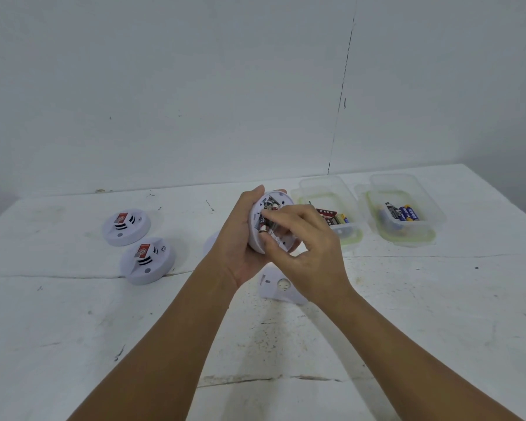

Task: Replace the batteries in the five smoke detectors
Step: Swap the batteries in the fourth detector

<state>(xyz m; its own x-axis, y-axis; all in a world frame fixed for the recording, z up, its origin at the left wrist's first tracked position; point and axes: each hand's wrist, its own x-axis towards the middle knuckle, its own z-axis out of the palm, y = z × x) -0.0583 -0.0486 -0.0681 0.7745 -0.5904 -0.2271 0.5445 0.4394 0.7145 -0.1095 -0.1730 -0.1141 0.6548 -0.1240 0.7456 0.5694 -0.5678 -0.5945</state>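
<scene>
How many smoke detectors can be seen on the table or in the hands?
3 plainly: two lie on the table's left, one farther and one nearer, and one is held in the left hand. A white edge behind the left wrist may be another, mostly hidden.

White smoke detectors (126, 226) bear red labels and black stripes; blue-yellow batteries (407, 213).

Two bare forearms were seen from the head view, no sleeves reaching as far as the elbows. The left hand (240, 238) and right hand (313, 253) were ungloved, and no rings, watch or bracelet were worn at the wrists.
</scene>
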